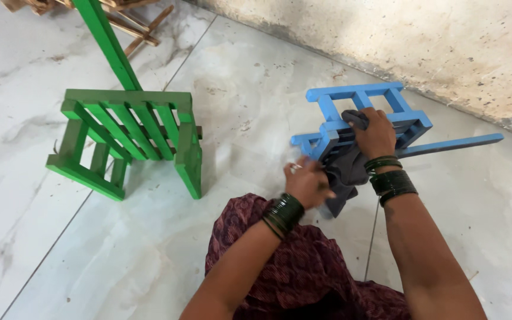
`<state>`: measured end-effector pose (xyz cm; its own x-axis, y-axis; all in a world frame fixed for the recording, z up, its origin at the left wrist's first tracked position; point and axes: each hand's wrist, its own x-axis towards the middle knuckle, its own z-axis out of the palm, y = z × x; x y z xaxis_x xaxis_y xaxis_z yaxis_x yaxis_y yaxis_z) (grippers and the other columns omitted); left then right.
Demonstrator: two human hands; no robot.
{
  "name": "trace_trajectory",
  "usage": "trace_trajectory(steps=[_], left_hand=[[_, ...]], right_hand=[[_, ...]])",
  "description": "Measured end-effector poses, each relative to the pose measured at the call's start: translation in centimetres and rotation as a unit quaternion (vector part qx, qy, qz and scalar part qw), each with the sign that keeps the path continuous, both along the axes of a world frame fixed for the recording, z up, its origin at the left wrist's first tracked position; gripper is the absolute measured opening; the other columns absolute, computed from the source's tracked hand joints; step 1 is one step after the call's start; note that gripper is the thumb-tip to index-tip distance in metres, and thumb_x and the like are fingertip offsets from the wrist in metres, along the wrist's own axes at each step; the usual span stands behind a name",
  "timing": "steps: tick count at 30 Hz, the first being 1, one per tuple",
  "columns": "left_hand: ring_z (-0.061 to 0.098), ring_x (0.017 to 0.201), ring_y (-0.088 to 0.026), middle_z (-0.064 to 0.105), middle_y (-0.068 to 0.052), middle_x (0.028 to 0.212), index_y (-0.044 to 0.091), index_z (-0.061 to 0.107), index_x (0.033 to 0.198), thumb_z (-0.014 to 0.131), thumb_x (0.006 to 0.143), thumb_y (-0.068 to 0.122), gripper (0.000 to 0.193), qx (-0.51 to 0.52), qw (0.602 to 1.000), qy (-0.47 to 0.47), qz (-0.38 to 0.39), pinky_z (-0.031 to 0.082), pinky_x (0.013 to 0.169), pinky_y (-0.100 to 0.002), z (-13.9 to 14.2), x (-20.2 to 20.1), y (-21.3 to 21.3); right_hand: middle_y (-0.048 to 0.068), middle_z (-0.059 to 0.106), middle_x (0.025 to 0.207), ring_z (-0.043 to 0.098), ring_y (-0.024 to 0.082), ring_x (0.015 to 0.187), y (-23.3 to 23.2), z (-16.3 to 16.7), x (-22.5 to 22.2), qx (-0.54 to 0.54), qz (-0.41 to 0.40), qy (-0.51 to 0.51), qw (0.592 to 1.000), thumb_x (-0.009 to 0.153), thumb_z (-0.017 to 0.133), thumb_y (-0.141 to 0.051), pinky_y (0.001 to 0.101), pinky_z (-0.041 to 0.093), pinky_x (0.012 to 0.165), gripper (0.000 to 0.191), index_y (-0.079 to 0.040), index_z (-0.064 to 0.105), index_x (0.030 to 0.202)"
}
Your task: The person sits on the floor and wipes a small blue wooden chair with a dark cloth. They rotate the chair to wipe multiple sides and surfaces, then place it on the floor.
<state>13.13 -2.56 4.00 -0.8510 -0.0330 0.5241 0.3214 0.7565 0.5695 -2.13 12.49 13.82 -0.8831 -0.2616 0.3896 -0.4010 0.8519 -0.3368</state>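
A small blue wooden slatted chair (386,98) lies on its side on the marble floor near the wall. My right hand (376,131) presses a dark grey cloth (346,166) against its slats. My left hand (307,182) grips the chair's lower edge beside the same cloth. Both wrists carry dark green and black bangles. A long blue bar (457,144) of the chair sticks out to the right along the floor.
A green wooden slatted chair (131,133) lies tipped over to the left, its long green bar (109,44) rising to the top edge. Bare wooden pieces (134,26) lie at the top left. A stained wall (416,41) runs behind. My maroon patterned garment (291,266) covers my lap.
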Motion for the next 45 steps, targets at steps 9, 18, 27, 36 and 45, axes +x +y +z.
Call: trace_trajectory(steps=[9,18,27,36,45], left_hand=[[0.060,0.126,-0.030,0.067,-0.006,0.126,0.019,0.078,0.105,0.084,0.081,0.054,0.042,0.134,0.972,-0.170,0.087,0.041,0.110,-0.049,0.9,-2.4,-1.1],[0.064,0.120,-0.038,0.065,-0.018,0.133,0.009,0.043,0.155,0.076,0.082,0.039,0.086,0.340,0.936,-0.093,0.012,0.053,0.095,-0.046,-1.6,-7.9,0.9],[0.068,0.108,-0.038,0.070,-0.015,0.123,0.008,0.061,0.134,0.075,0.090,0.041,0.057,0.259,0.958,-0.114,0.049,0.056,0.087,-0.045,-4.0,-9.3,0.5],[0.069,0.103,-0.038,0.072,-0.015,0.118,0.010,0.063,0.133,0.076,0.088,0.040,0.056,0.277,0.948,-0.151,0.042,0.056,0.084,-0.047,-2.6,-9.3,-0.5],[0.070,0.103,-0.037,0.073,-0.015,0.118,0.010,0.065,0.130,0.077,0.087,0.040,0.053,0.280,0.949,-0.123,0.083,0.057,0.085,-0.046,-2.6,-9.5,0.2]], right_hand=[[0.013,0.067,0.109,0.066,0.040,0.102,-0.1,0.3,0.2,0.001,0.006,0.011,1.000,0.088,0.078,-0.024,0.0509,0.053,0.084,0.034,-0.018,0.072,0.121],[0.005,0.068,0.108,0.069,0.032,0.096,-1.0,6.1,0.2,0.152,0.052,-0.027,0.987,0.087,0.066,-0.012,0.0454,0.057,0.082,0.033,-0.032,0.079,0.109],[0.009,0.061,0.111,0.061,0.033,0.107,-6.5,12.9,-5.4,0.340,0.082,0.084,0.933,0.078,0.080,-0.031,0.0466,0.058,0.072,0.018,-0.023,0.081,0.094],[0.013,0.063,0.117,0.062,0.035,0.105,-13.9,1.2,-8.8,0.340,0.137,0.076,0.927,0.080,0.075,-0.015,0.0476,0.058,0.065,0.037,-0.015,0.067,0.116],[0.017,0.071,0.093,0.068,0.039,0.090,-13.9,-1.5,-11.4,0.315,0.138,0.049,0.938,0.087,0.071,-0.014,0.0502,0.057,0.071,0.024,-0.009,0.064,0.109]])
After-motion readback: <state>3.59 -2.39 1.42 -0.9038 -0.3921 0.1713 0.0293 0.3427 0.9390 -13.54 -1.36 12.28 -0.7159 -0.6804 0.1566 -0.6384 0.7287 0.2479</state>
